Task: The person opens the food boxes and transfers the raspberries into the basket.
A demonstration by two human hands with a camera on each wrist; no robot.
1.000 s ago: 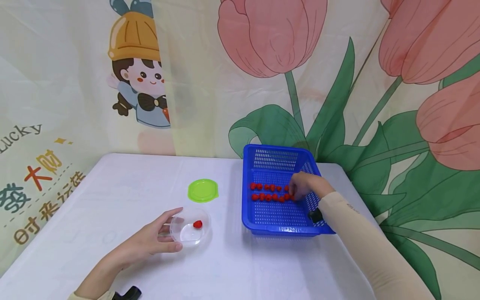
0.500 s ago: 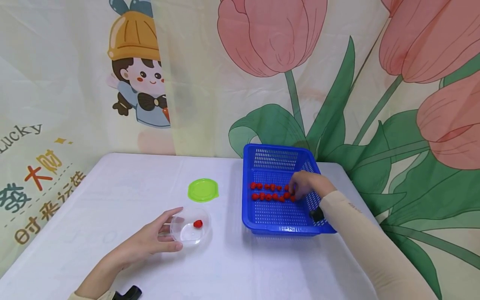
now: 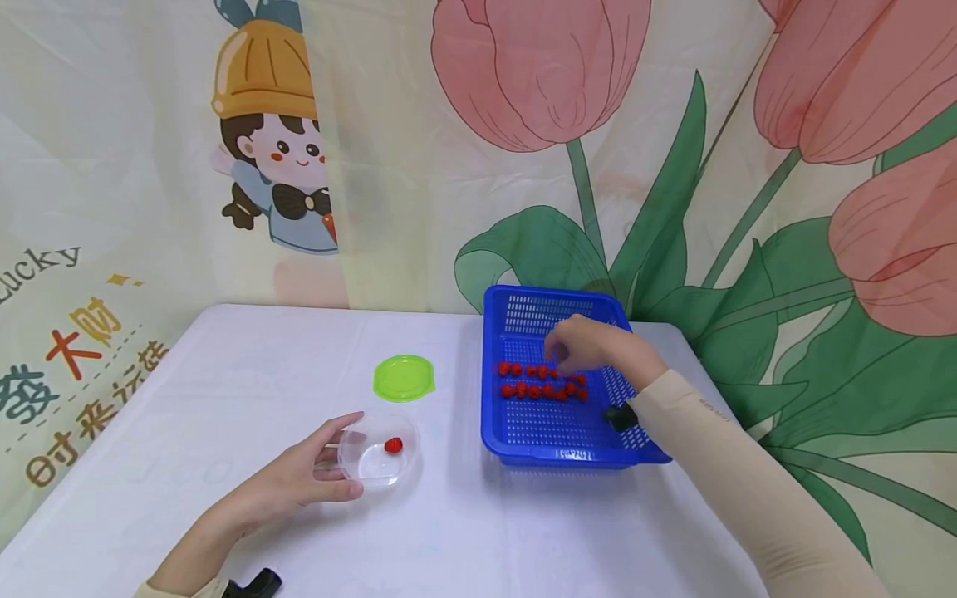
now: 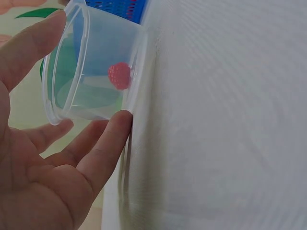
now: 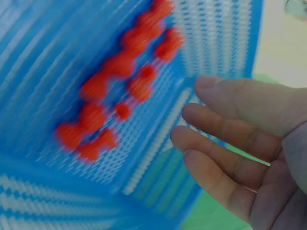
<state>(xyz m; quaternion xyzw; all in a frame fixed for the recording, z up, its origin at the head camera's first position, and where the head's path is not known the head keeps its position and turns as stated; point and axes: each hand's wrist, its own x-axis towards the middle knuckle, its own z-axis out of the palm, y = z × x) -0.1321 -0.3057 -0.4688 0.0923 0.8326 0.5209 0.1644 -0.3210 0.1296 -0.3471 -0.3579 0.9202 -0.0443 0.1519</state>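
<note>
My left hand (image 3: 321, 467) holds a small clear plastic tub (image 4: 103, 40) from its left side, with the thumb at the rim and fingers along the wall. One red raspberry (image 3: 393, 446) lies inside the tub. Over at the right, my right hand (image 3: 586, 342) hovers inside a blue plastic basket (image 3: 490, 415), above its far part. In the right wrist view its fingers (image 5: 211, 139) are loosely bent and apart from the thumb, holding nothing. Several raspberries (image 5: 120, 64) lie in two rows on the basket floor; the right hand partly hides the farther row in the head view.
A green lid (image 3: 404, 379) lies on the white-covered table (image 3: 449, 531), behind the tub and left of the basket. A printed curtain (image 3: 389, 166) with tulips and a cartoon figure hangs at the table's back edge.
My right hand has risen and shifted left and away from the right ends of the berry rows, uncovering the berries there. The left hand and tub have stayed put.
</note>
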